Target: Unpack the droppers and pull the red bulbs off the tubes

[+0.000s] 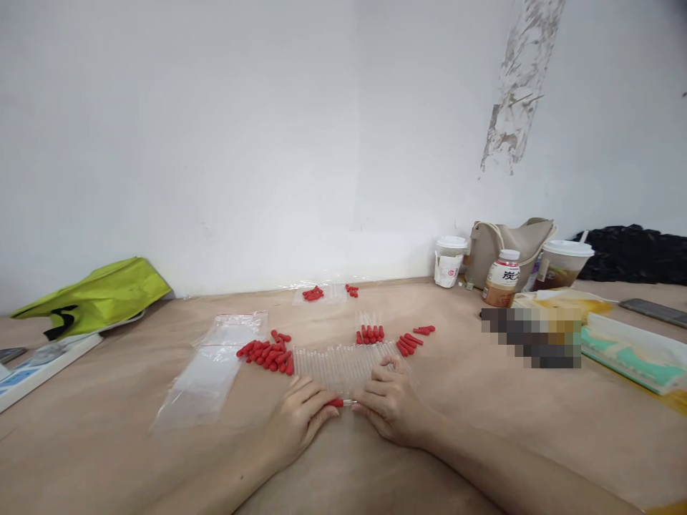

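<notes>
My left hand (301, 416) is closed on a red rubber dropper bulb (336, 403), pinched between thumb and fingers. In my right hand (393, 406) is a clear glass dropper tube (348, 403), its end meeting the bulb; how deep it sits cannot be made out. Just beyond both hands lies a row of clear tubes (327, 365). A heap of red bulbs (271, 350) rests at the row's left end, and a few loose bulbs (408, 345) are at its right. Behind the row, several tubes with red bulbs fitted (370, 334) lie side by side.
Clear plastic bags (215, 372) lie left, beyond them a yellow-green bag (107, 293) and a power strip (48, 372). A packet of tubes and bulbs (333, 293) is by the wall. On the right stand paper cup (449, 263), bottle (502, 279), drink cup (561, 265) and box (633, 350).
</notes>
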Tool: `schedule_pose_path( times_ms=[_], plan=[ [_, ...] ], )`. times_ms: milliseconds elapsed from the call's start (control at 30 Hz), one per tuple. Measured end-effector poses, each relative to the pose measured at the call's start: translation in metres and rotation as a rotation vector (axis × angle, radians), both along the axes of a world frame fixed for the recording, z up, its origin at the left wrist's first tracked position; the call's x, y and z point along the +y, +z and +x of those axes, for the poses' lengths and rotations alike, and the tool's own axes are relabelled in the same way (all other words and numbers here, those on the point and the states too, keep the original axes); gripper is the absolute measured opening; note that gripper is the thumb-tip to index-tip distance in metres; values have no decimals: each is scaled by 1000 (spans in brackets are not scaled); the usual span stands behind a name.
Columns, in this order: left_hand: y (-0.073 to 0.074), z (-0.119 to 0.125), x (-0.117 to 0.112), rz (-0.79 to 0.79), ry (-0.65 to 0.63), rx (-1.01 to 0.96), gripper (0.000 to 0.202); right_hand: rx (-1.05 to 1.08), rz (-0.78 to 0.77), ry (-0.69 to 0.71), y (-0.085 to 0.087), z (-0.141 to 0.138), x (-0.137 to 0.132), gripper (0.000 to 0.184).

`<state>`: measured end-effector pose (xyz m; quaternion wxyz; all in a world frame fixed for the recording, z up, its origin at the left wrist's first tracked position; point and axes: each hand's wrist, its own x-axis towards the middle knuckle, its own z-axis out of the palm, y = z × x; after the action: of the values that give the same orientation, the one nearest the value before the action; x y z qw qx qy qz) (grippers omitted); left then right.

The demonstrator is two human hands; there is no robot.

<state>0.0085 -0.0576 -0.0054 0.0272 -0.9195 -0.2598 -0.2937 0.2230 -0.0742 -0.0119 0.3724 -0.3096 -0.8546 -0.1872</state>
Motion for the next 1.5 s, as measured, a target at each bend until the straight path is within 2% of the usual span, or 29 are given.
schedule_pose_path(
  times_ms=[400, 667, 767, 833, 933, 1067, 1233, 1333, 1500],
  plan=[
    [-2, -3, -3, 44, -20, 62, 22, -23, 16, 41, 2, 4, -7, 22],
    [-2, -6, -3, 34, -36, 9, 19, -4, 21, 41, 2, 11, -12, 20],
    [-3, -14, -1, 21, 19, -73, 16, 96, 27, -58, 5, 27, -6, 22],
    [-1, -17, -1, 1, 27, -120, 14, 200, 22, -202, 9, 39, 3, 21],
    [7, -14, 1, 2, 31, -195, 18, 229, -54, -407, 11, 52, 16, 24],
    [28, -14, 13, 21, 213, -274, 25, 173, -163, -549, 5, 55, 25, 20],
    [50, -43, 45, -140, 435, -404, 29, 122, -173, -596, -1, 52, 27, 16],
    [55, -66, 63, -233, 548, -448, 35, 108, -186, -577, 0, 49, 24, 16],
    [53, -91, 80, -247, 663, -390, 39, 94, -192, -535, 0, 45, 20, 15]
  ],
)
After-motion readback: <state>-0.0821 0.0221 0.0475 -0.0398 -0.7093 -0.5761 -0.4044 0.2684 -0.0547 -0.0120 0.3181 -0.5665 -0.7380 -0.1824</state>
